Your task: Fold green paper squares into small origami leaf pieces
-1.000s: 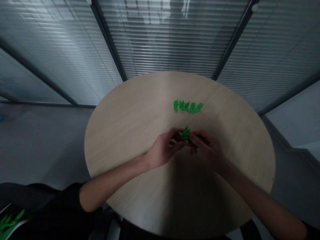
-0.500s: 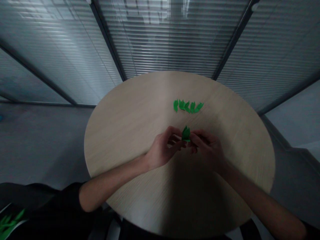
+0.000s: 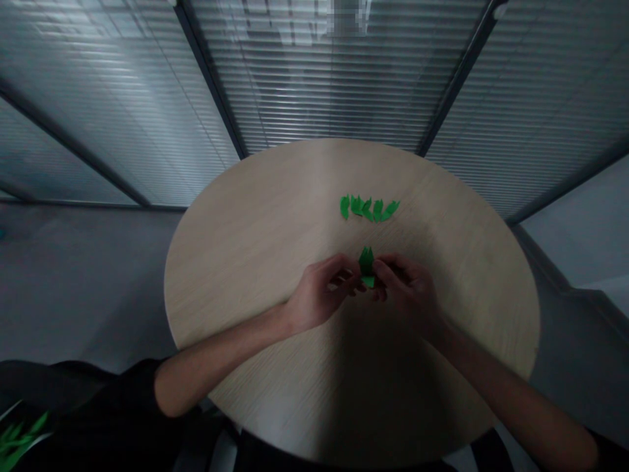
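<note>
A small green piece of folded paper (image 3: 366,262) with pointed tips stands up between my hands, just above the table. Its lower part is a lighter flap that sticks out toward me. My right hand (image 3: 410,288) pinches the right edge between thumb and fingers. From the other side, the closed fingertips of my left hand (image 3: 320,293) press at its lower left edge. Some of the fingers behind the paper are hidden. Beyond my hands lies a row of several similar green paper pieces (image 3: 367,209), some touching one another.
The round wooden table (image 3: 246,223) stands close to glass partitions with blinds (image 3: 314,85). My dark sleeve (image 3: 142,387) is at lower left. More green pieces (image 3: 22,439), blurred, show in the bottom left corner beside a white edge.
The flap at the bottom of the held paper has opened downward and shows more. My left fingers have shifted slightly down; my right hand has barely moved.
</note>
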`<state>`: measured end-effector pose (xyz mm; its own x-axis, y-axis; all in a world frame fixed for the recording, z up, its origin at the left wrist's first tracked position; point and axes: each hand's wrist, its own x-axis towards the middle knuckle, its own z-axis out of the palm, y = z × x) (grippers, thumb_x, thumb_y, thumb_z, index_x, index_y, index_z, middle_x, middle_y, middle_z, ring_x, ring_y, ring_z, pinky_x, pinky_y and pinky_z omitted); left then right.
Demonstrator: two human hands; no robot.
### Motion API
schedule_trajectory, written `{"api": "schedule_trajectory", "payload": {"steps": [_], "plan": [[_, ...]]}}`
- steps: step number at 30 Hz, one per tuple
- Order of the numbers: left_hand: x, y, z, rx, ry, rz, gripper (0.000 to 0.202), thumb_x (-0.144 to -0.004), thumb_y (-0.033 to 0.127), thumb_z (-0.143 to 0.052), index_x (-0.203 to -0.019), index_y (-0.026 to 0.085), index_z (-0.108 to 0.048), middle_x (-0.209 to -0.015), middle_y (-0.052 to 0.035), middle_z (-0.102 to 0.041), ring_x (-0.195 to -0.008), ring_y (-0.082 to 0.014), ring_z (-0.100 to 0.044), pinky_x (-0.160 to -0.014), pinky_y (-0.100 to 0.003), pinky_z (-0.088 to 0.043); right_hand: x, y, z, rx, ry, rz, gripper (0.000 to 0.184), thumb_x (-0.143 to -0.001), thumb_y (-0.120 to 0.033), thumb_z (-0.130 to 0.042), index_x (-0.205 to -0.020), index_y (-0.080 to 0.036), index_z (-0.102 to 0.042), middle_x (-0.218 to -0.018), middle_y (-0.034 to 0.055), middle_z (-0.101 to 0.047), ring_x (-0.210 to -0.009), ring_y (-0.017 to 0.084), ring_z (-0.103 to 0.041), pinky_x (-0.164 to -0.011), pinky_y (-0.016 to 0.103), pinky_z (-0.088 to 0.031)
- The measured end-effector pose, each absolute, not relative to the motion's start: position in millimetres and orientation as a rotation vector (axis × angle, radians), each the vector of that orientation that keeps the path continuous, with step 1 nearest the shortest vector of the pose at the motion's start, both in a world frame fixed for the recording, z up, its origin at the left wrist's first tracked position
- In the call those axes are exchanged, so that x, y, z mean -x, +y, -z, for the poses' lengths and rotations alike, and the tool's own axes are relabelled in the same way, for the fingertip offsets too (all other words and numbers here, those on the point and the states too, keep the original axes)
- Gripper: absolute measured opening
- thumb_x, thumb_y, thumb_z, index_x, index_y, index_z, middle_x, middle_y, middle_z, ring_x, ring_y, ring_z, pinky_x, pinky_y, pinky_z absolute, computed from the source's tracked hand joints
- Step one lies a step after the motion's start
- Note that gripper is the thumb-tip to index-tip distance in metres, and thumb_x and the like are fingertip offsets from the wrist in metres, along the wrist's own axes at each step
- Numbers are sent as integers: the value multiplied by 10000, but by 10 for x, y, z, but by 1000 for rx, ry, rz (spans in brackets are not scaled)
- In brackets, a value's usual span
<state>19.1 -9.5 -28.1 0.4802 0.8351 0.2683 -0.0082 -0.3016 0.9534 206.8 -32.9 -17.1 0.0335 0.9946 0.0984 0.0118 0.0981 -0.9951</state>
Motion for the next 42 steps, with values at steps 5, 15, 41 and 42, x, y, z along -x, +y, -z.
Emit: {"api": "schedule_trajectory", "payload": {"steps": [5,15,41,42], "plan": [[-189,-91,299,-1675,744,-1011,69,-979,223,-650,-965,157,-638,-868,-66,-757,-740,-146,-756,-658,-259,-626,-2072,-331,164,1167,-1262,-1100,393,-890,-578,-738,-879,-190,-679,-576,-34,-621,-447,104,-567,-420,222,-492],[-181,-78,273,-1720,771,-1019,50,-961,201,-628,-959,152,-637,-864,-69,-751,-747,-151,-752,-662,-263,-623,-2062,-345,186,1143,-1294,-1122,361,-884,-548,-757,-891,-194,-690,-628,-29,-632,-471,101,-562,-446,228,-507],[-179,10,125,-1387,747,-935,271,-971,400,-671,-1049,142,-701,-622,26,-583,-472,-71,-470,-408,-188,-350,-2071,-381,192,1159,-1362,-1288,311,-864,-496,-775,-831,-188,-747,-595,-17,-636,-469,101,-539,-440,226,-460],[-177,15,132,-1379,738,-926,275,-971,405,-673,-1051,144,-699,-610,31,-577,-457,-68,-454,-396,-185,-336,-2072,-381,189,1158,-1358,-1292,310,-865,-496,-775,-828,-189,-748,-595,-16,-638,-469,100,-539,-440,224,-460]]}}
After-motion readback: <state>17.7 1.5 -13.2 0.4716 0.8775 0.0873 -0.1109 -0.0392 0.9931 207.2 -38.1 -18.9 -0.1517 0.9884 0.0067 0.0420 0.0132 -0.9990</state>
